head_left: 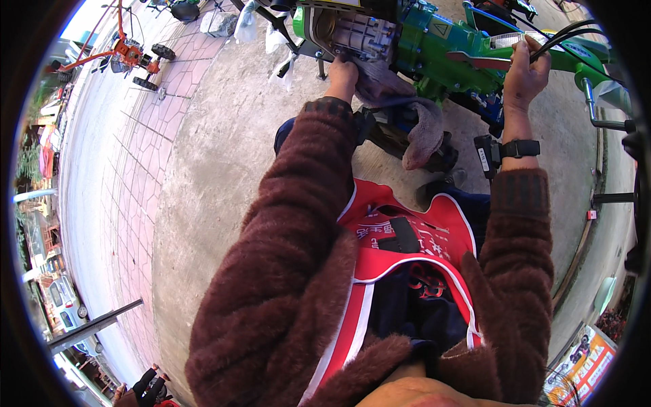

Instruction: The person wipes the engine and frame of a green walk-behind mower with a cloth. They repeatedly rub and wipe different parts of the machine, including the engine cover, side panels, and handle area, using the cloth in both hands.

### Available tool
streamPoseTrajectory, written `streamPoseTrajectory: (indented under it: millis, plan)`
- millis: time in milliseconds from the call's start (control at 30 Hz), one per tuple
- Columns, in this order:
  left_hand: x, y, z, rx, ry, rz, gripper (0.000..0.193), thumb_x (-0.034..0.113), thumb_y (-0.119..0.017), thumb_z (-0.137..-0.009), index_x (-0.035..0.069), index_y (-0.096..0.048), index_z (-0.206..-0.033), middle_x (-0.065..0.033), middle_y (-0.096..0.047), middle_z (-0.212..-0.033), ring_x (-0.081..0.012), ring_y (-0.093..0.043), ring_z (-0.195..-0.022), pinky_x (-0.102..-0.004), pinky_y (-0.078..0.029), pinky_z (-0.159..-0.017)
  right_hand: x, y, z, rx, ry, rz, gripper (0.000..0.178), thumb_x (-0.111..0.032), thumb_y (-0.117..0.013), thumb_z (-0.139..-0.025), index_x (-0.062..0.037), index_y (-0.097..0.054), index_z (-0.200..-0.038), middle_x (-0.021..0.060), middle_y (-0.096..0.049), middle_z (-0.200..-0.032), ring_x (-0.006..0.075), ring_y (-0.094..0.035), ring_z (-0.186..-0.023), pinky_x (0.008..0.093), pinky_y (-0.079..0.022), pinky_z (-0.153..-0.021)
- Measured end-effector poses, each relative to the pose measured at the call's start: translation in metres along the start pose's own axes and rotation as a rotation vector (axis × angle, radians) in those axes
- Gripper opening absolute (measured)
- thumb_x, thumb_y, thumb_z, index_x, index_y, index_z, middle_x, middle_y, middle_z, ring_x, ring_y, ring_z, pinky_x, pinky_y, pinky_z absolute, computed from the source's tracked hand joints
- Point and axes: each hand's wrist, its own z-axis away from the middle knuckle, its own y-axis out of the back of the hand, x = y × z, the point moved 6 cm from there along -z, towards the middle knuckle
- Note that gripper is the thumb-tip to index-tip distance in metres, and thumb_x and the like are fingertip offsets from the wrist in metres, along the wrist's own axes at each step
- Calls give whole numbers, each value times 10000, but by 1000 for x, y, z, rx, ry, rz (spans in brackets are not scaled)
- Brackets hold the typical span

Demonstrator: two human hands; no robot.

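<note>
Item: purple-grey cloth (pixel 386 85) of soft, towel-like fabric. I find it at the front of the machine, bunched at its upper end beside the silver ribbed metal engine casing (pixel 363 34); its paler free end hangs down in a loose loop below the green metal gearbox housing (pixel 422 44).

Item: left hand (pixel 342 78). Fingers appear closed on the cloth's upper end, close against the casing; the fingertips are hidden from me.

Item: right hand (pixel 525 76). Fingers bent, raised beside the bundle of thin black cables (pixel 568 39) and the end of the flat reddish-brown metal lever (pixel 478 61). I cannot tell which of these, if any, it grips, nor how tightly it is curled.

Item: brown fluffy sleeves (pixel 291 169), ending short of both wrists; black wrist strap (pixel 521 148) on the right one.

Ground: bare grey concrete floor (pixel 210 142).

Hazards, in my judgement: the dangling cloth end could snag on parts beneath the housing if tugged sideways. A slack left grip could let it drop to the concrete. Fingers pressed into the casing's recesses could scrape on metal edges. Should the right hand lean on the lever or cables, either might shift, and the strap could hook a cable.
</note>
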Motion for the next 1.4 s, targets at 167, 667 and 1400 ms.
streamPoseTrajectory:
  millis: [167, 667, 1400]
  plan:
    - [-2, -21, 4, -194, 105, -234, 537, 211, -509, -865, 43, -479, -1374, -321, -608, -1222, -464, -572, -1180, -491, -460, -1002, 1, 1, -1, -17, 17, 27, 203, -179, -659, -901, -35, -673, -1043, 46, -683, -984, 128, -640, -876, 272, -507, -823]
    - [11, -18, 3, -339, -100, -422, 478, 230, -507, -883, 43, -529, -1322, -296, -608, -1239, -436, -586, -1172, -487, -477, -985, -4, -1, 1, 6, 28, 4, 190, -144, -622, -926, -19, -658, -1065, 75, -700, -945, 142, -677, -840, 271, -527, -799]
    - [15, -22, 10, -413, -300, -368, 486, 191, -554, -886, 36, -517, -1346, -252, -665, -1158, -386, -665, -1039, -445, -550, -803, -2, -1, 0, 4, -26, 1, 204, -154, -624, -918, -14, -655, -1063, 72, -688, -966, 132, -665, -860, 271, -518, -809]
